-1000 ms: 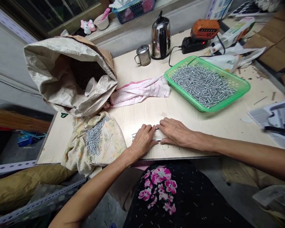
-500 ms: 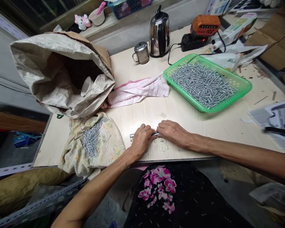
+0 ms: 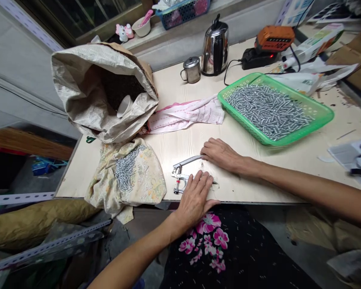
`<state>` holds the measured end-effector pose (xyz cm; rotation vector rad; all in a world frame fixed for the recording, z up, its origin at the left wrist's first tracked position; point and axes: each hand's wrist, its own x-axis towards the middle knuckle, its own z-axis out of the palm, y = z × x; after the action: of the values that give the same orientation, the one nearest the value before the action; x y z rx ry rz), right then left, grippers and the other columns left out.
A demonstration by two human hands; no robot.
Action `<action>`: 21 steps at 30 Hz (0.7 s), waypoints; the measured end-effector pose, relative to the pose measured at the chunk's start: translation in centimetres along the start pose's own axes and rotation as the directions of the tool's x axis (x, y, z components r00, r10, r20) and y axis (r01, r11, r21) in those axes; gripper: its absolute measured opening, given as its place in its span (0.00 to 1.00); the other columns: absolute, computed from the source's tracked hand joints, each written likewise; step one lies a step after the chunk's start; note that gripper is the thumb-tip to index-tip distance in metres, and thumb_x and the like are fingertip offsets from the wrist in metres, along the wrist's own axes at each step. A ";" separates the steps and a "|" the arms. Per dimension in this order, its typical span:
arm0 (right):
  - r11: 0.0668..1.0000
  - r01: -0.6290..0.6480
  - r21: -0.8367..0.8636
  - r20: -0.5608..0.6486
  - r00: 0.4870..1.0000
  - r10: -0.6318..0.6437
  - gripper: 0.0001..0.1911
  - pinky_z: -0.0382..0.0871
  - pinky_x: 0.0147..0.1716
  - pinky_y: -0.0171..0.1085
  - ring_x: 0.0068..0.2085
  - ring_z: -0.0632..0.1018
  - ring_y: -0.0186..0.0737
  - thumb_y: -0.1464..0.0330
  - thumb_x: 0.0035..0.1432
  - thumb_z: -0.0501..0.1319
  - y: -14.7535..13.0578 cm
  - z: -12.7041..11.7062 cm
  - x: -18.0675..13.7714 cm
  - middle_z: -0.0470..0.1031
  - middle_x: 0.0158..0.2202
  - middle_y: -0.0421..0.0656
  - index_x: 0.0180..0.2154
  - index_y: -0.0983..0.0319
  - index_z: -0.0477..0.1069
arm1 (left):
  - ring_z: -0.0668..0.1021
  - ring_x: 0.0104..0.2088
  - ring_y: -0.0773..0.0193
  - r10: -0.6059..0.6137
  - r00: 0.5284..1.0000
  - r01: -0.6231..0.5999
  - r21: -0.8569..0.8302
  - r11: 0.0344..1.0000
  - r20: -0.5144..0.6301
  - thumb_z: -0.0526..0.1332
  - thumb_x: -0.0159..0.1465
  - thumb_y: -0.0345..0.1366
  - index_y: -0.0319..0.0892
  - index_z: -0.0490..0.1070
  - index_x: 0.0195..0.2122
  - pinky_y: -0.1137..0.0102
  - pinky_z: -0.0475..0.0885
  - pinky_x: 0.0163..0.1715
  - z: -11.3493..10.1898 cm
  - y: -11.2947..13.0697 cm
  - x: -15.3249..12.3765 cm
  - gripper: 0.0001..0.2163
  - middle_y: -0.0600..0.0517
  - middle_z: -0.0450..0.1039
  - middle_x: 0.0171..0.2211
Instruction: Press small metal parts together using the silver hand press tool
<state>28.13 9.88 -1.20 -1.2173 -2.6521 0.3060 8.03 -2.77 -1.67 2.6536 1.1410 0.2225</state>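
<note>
Spread on the bench lie silvery spring-loaded pliers (image 3: 188,161), their jaw end with a small red ring pointing left. My left hand (image 3: 195,198) lies flat across the lower handle, fingers stretched and thumb apart. At the tip of the upper handle, my right hand (image 3: 220,154) has its fingers curled on the metal. Left of the pliers, a pile of small metal pins (image 3: 126,170) rests on a yellowish floral cloth (image 3: 152,182). Many more such pins (image 3: 267,110) fill a green plastic basket (image 3: 317,118) beyond my right hand.
A large open sack (image 3: 78,96) with a white cup (image 3: 124,106) in its mouth leans at the left. Behind the pliers lies a pink-white towel (image 3: 189,116). At the back stand a lidded metal mug (image 3: 191,71), a steel kettle (image 3: 215,48) and an orange battery (image 3: 275,39) on its charger.
The pliers' handles have come into view, spread apart. My left hand has opened from a curl and moved toward the bench edge; my right hand has shifted slightly away from me.
</note>
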 end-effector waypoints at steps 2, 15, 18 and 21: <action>1.000 0.019 -0.005 -0.007 1.000 -0.019 0.07 0.55 0.41 0.41 0.41 0.67 0.45 0.68 0.65 0.58 0.5 -0.2 1.5 0.74 0.37 0.46 0.35 0.63 0.73 | 0.54 0.68 0.47 -0.007 1.000 0.007 -0.032 0.999 0.005 0.52 0.68 0.50 0.36 0.52 0.66 0.46 0.56 0.64 0.3 0.2 0.1 0.30 0.38 0.57 0.65; 0.769 0.639 0.031 0.100 0.763 -0.638 0.08 0.53 0.38 0.42 0.42 0.63 0.45 0.72 0.58 0.63 -10.4 2.4 5.4 0.69 0.36 0.45 0.27 0.60 0.70 | 0.77 0.40 0.62 0.138 0.947 -0.175 -0.104 0.979 -0.292 0.57 0.68 0.36 0.40 0.71 0.47 0.68 0.74 0.44 -1.7 -0.4 -4.5 0.09 0.48 0.76 0.38; 0.766 0.638 0.077 0.049 0.765 -0.642 0.06 0.55 0.38 0.42 0.41 0.64 0.44 0.72 0.60 0.61 -10.5 3.9 6.0 0.69 0.35 0.45 0.29 0.61 0.69 | 0.75 0.37 0.62 -0.145 0.865 0.170 0.008 0.985 -0.480 0.55 0.68 0.32 0.41 0.72 0.43 0.67 0.73 0.40 -4.1 -4.1 -6.6 0.07 0.47 0.74 0.35; 0.797 0.564 0.216 -0.059 0.823 -0.566 0.04 0.59 0.38 0.40 0.39 0.67 0.42 0.71 0.64 0.56 -10.6 3.6 6.4 0.70 0.35 0.45 0.35 0.63 0.68 | 0.73 0.40 0.58 -0.401 0.779 0.510 0.115 0.852 -0.482 0.51 0.70 0.34 0.39 0.73 0.45 0.64 0.72 0.40 -5.8 -9.1 -7.1 0.11 0.45 0.72 0.37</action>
<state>15.43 7.66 -1.07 -0.3160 -2.7359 0.4844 -4.47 -0.95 1.05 2.4679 2.0460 0.6559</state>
